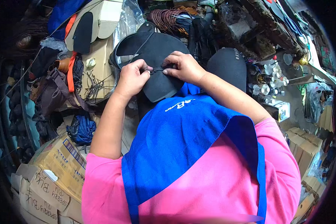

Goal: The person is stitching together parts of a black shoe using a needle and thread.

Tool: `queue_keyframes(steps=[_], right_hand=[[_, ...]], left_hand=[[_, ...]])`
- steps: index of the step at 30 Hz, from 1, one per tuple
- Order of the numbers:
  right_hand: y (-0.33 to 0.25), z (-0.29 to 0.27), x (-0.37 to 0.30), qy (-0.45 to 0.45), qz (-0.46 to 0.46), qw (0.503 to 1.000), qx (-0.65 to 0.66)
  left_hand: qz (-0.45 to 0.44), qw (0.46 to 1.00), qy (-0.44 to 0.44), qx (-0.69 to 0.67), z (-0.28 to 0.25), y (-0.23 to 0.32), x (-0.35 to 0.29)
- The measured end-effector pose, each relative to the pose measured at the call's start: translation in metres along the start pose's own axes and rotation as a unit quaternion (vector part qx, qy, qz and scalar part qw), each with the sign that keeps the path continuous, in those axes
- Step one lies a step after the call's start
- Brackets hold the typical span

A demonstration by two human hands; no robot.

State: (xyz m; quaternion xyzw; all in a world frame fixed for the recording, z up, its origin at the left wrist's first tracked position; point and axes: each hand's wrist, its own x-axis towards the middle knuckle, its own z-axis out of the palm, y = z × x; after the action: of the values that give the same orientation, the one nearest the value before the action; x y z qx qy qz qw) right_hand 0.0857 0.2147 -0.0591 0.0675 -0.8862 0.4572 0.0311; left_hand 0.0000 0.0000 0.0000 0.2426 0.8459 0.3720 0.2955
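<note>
In front of me lies a large black sheet-like piece (168, 43) with a curved outline, most likely a cut shoe part. Over it, a thin black cord (158, 70) runs between my two hands. My left hand (133, 75) pinches the cord's left side between thumb and fingers. Thumb and bent fingers of my right hand (183, 68) close on it a little to the right, both hands touching the black piece's surface. Further right stands a rounded black piece (227, 69) with a row of small eyelets. My blue apron (183, 123) reaches the near edge.
Several small clear bottles (270, 80) stand at right. Coiled brown cords (168, 20) lie at the back. On the left are cardboard pieces (102, 50), a dark bag (56, 89) and an orange strap (71, 72). Cardboard boxes (61, 164) fill the lower left; more boxes (304, 147) stand right.
</note>
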Motion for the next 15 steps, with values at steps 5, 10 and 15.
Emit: queue_keyframes(steps=[5, 10, 15], right_hand=[[0.002, -0.002, 0.004, -0.016, 0.024, 0.998, 0.063], [0.001, 0.0, 0.002, -0.009, 0.013, 1.0, 0.0], [-0.005, -0.001, 0.0, 0.005, -0.028, 0.999, -0.025]], left_hand=[[0.022, 0.977, -0.046, -0.208, -0.011, -0.009, -0.002], [0.004, 0.975, -0.023, -0.221, -0.011, -0.004, -0.012], [0.083, 0.993, -0.027, -0.08, -0.008, -0.004, -0.01]])
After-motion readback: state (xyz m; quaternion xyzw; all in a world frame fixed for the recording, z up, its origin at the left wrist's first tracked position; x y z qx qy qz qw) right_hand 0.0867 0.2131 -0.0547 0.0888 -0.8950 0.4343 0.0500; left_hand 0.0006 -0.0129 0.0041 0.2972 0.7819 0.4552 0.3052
